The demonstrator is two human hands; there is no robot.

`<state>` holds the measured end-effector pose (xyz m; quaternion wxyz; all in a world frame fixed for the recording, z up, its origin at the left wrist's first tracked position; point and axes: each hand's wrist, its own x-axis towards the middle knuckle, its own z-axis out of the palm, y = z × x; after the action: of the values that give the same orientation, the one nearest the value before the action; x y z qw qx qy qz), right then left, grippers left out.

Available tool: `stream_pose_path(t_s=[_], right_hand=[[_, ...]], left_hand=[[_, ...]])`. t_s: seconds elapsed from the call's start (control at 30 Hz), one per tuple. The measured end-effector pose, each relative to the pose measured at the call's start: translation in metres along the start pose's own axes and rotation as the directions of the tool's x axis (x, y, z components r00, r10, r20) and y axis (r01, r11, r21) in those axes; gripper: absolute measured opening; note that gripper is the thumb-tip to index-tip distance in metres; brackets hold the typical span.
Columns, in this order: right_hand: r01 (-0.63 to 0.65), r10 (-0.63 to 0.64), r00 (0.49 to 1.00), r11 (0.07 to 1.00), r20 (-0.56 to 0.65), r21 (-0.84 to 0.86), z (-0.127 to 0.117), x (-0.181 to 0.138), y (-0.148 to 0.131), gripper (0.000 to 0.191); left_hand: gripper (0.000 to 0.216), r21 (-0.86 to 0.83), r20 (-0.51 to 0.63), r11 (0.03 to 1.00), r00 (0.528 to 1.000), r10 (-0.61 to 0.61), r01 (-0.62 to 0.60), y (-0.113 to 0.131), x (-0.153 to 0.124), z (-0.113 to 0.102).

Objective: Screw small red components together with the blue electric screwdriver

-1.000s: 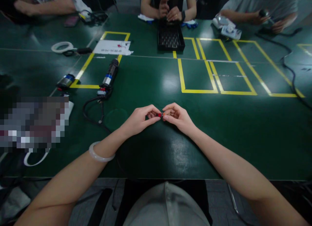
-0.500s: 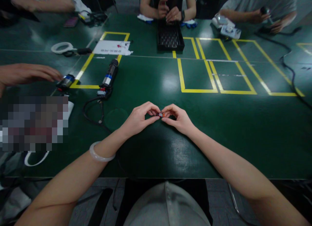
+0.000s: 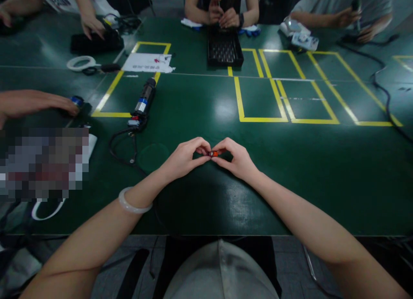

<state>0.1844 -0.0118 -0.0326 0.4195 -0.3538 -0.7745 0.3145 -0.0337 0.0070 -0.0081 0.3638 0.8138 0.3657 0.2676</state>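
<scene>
A tiny red and orange part [image 3: 212,153] is pinched between the fingertips of both hands, just above the dark green table [image 3: 200,101]. My left hand [image 3: 185,157], with a pale bangle [image 3: 130,203] on its wrist, grips the part from the left. From the right, my right hand [image 3: 235,158] closes thumb and forefinger on the same part. Both forearms rest on the table's near edge.
A corded black and silver tool [image 3: 142,103] lies to the left, its cable looping toward me. Yellow tape outlines [image 3: 261,99] mark the tabletop. A black tray [image 3: 225,49] stands far across, by another person's hands. A neighbour's hand [image 3: 41,103] reaches in from the left.
My fingertips have shifted slightly around the small part. The neighbour's hand has come in at the left and covered the blue and silver cylinder. A far-left person has set a black tray down.
</scene>
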Motion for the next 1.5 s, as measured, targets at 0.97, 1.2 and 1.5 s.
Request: stream_pose_path(t_s=[0.97, 1.2, 1.5], right_hand=[[-0.124, 0.124, 0.992, 0.992, 0.031, 0.007, -0.005, -0.001, 0.012, 0.015], [-0.109, 0.11, 0.993, 0.994, 0.034, -0.019, -0.005, 0.0, 0.011, 0.012], [-0.113, 0.114, 0.993, 0.993, 0.028, -0.034, -0.004, 0.001, 0.012, 0.011]], left_hand=[[0.081, 0.43, -0.57, 0.335, 0.54, -0.62, 0.838, -0.093, -0.025, -0.14], [0.079, 0.421, -0.538, 0.387, 0.569, -0.622, 0.821, -0.09, -0.021, -0.133], [0.062, 0.523, -0.427, 0.553, 0.761, -0.488, 0.648, -0.051, -0.001, -0.077]])
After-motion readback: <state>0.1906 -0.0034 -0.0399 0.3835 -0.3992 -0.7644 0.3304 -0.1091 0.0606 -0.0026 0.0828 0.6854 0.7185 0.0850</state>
